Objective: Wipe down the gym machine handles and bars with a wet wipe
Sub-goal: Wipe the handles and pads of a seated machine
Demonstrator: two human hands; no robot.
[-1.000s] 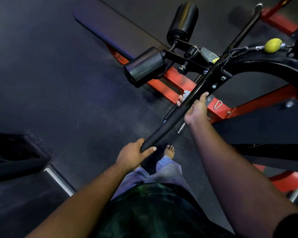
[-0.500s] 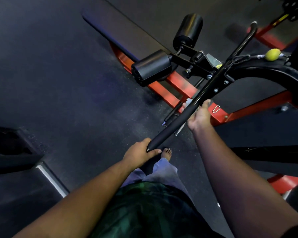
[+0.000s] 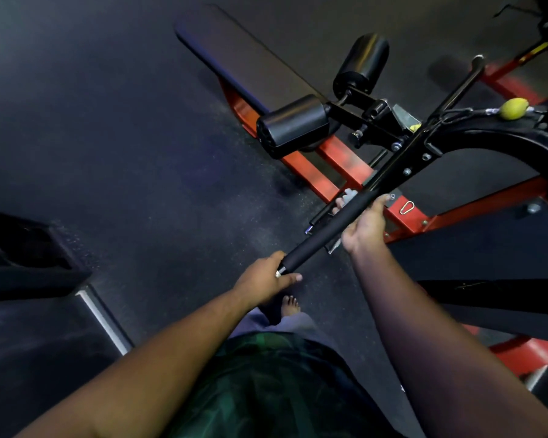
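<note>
The left hand [image 3: 263,278] grips the end of the long black foam-covered handle bar [image 3: 323,230], apparently steadying it; the right hand [image 3: 366,227] wraps further up, pressing a pale crumpled wet wipe [image 3: 349,195] — just visible past the bar — onto the foam, likely mid-wipe.

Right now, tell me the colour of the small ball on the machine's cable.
Yellow-green ball, clearest in the head view.

floor [image 3: 124,153]: dark, speckled rubber, lying under everything | light: dim, bluish | black box [image 3: 26,257]: sitting far left of the grip | bench pad [image 3: 244,55]: stretching away beyond it
</note>
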